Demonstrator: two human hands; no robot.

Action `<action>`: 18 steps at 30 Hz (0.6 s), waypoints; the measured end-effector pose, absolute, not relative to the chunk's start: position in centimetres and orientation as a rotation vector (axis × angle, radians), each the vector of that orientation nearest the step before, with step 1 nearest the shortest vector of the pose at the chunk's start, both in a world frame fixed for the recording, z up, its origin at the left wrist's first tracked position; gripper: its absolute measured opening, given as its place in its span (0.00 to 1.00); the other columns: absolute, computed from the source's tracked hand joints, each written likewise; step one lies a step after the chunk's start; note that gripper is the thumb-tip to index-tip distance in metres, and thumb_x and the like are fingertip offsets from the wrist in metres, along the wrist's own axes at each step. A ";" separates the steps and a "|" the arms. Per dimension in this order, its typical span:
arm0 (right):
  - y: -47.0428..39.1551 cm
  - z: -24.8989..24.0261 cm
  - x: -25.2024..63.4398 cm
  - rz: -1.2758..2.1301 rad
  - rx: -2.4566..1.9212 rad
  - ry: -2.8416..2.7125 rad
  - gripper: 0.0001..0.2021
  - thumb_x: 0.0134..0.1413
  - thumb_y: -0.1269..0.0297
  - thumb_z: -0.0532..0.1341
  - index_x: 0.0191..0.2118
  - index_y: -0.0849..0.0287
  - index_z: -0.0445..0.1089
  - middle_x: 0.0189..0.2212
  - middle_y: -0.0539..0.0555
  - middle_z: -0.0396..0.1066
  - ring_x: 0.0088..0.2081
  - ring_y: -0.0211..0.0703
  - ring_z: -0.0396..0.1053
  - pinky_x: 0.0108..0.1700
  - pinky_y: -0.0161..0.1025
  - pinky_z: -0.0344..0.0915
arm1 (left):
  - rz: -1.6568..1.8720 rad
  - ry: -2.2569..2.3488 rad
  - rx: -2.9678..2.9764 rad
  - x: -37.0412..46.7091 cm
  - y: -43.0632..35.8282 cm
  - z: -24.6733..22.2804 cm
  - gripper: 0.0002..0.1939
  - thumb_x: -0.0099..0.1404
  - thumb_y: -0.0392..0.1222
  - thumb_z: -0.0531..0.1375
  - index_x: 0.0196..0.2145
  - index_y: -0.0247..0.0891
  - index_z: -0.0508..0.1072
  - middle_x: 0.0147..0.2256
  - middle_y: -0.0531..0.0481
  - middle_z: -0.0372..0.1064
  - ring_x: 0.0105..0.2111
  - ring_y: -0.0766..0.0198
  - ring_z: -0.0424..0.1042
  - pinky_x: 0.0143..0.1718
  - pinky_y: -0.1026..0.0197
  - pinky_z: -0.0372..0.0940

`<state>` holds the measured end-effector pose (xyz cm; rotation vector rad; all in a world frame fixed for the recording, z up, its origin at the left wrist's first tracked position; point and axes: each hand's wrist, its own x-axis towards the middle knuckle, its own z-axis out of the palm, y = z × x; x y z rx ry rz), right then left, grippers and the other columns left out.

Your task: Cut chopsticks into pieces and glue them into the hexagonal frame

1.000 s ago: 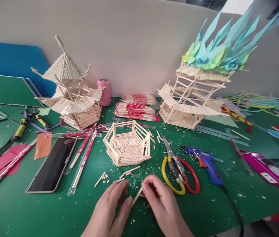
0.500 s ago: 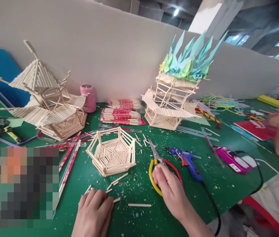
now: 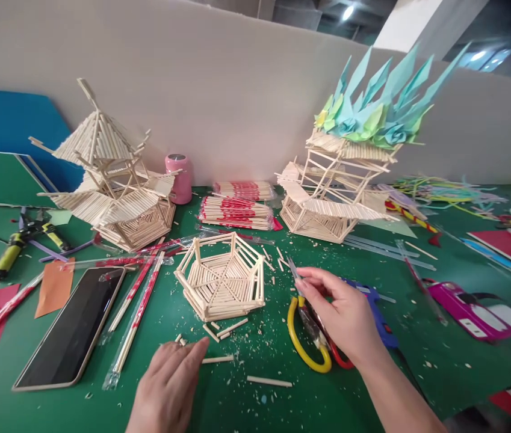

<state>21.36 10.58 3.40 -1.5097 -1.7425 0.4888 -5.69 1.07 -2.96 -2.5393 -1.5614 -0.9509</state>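
Note:
My right hand is closed round the blades of the scissors, whose yellow and red handles point toward me on the green table. Near the front edge of the view, my left hand rests low over the table with fingers together; short sticks show at its fingertips, and what lies beneath the palm is hidden. Between and beyond the hands stands a polygonal stick basket with low open sides. A loose stick lies between my hands, and cut pieces lie just before the basket.
Stick pavilion at back left; another with blue paper leaves at back right. Wrapped stick bundles lie between them, beside a pink canister. Phone at left, blue glue gun behind my right hand, magenta device at right.
My right hand has moved from the scissors' pivot and handles up to their blades, and the scissors have turned. The view has shifted left, and the other person's hand at right is out of view.

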 end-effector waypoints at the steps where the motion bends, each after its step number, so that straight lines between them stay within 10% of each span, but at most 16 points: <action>1: 10.6 3.5 21.3 0.480 -1.511 -1.742 0.12 0.57 0.56 0.57 0.39 0.58 0.73 0.23 0.51 0.73 0.24 0.42 0.71 0.26 0.36 0.68 | -0.935 -1.585 -2.503 -6.4 1.2 -2.7 0.17 0.64 0.29 0.51 0.49 0.37 0.66 0.31 0.47 0.75 0.30 0.62 0.73 0.37 0.61 0.65; 6: 10.6 3.1 21.3 0.356 -1.459 -1.776 0.13 0.59 0.57 0.55 0.41 0.57 0.71 0.34 0.56 0.72 0.26 0.40 0.69 0.27 0.36 0.68 | -0.777 -1.661 -2.367 -9.7 1.8 -1.1 0.11 0.65 0.35 0.52 0.44 0.34 0.69 0.21 0.53 0.70 0.18 0.66 0.68 0.26 0.64 0.62; 13: 9.8 2.3 21.8 0.308 -1.470 -1.811 0.11 0.58 0.61 0.56 0.45 0.57 0.68 0.41 0.57 0.67 0.34 0.42 0.68 0.35 0.40 0.68 | 0.143 -2.028 -2.081 -11.6 5.3 1.4 0.19 0.67 0.43 0.45 0.29 0.34 0.72 0.28 0.40 0.73 0.30 0.47 0.74 0.28 0.54 0.61; 18: 8.8 2.5 21.5 0.342 -1.432 -1.786 0.10 0.58 0.62 0.57 0.43 0.57 0.69 0.42 0.57 0.67 0.32 0.39 0.67 0.34 0.39 0.68 | 0.366 -2.100 -2.092 -11.6 7.1 1.3 0.18 0.65 0.40 0.45 0.24 0.37 0.69 0.23 0.46 0.72 0.25 0.56 0.74 0.24 0.60 0.58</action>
